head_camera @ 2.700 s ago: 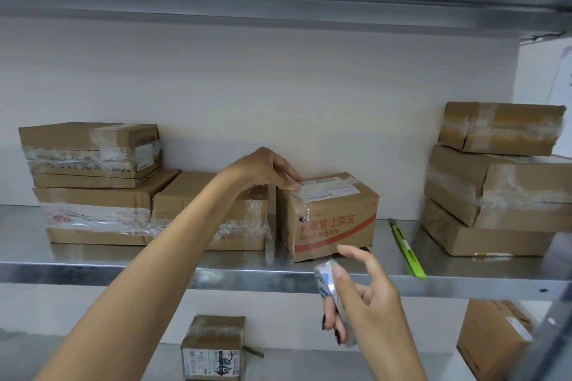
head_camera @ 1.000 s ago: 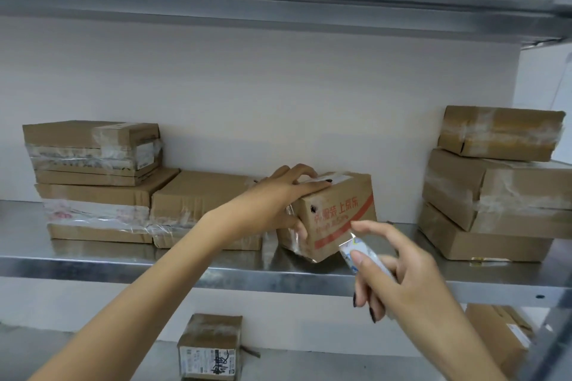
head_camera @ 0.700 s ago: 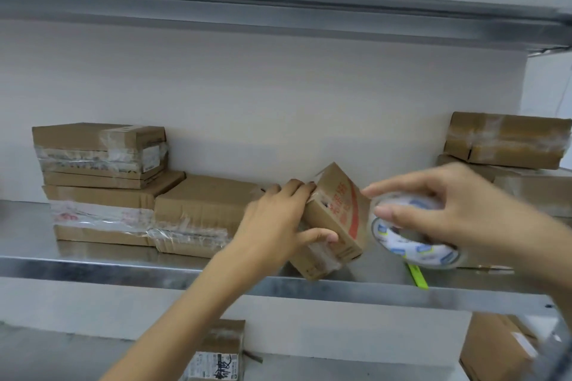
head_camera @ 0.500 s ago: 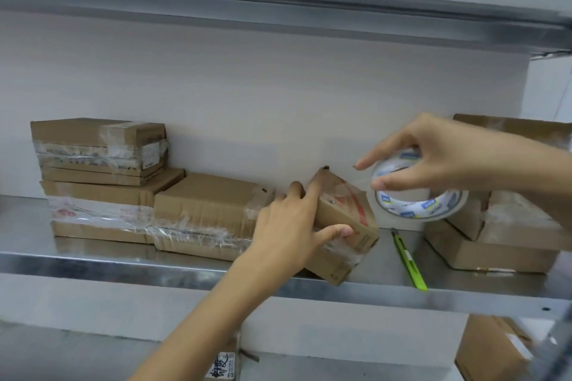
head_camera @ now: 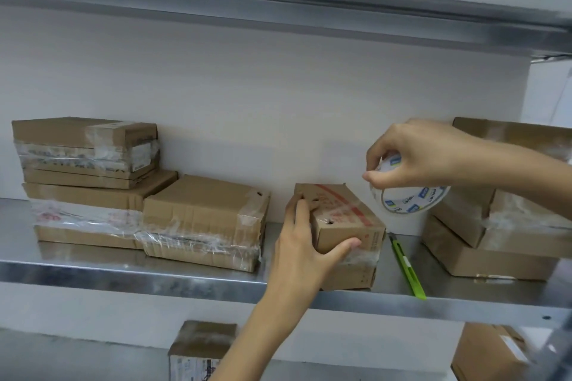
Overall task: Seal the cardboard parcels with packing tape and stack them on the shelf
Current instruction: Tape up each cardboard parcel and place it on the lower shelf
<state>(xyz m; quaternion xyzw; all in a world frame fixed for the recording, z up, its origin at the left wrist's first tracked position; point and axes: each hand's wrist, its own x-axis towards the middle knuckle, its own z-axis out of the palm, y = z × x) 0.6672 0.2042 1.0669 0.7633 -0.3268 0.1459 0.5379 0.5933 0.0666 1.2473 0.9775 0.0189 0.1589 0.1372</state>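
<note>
A small cardboard parcel (head_camera: 346,226) with red print stands near the front edge of the metal shelf (head_camera: 123,272). My left hand (head_camera: 305,244) grips its left front corner, thumb across the front face. Above and right of the parcel, my right hand (head_camera: 414,155) holds a roll of clear packing tape (head_camera: 408,198) with blue markings, fingers curled over its top. A band of clear tape shows on the parcel's lower front.
Taped flat parcels (head_camera: 89,176) are stacked at the left, one more (head_camera: 204,219) beside them. Another stack (head_camera: 501,201) stands at the right. A green utility knife (head_camera: 407,269) lies on the shelf right of the small parcel. More boxes (head_camera: 201,349) sit on the level below.
My left hand tipped the small parcel over and set it down on another face. My right hand rose with the tape roll from below the shelf edge to above the parcel.
</note>
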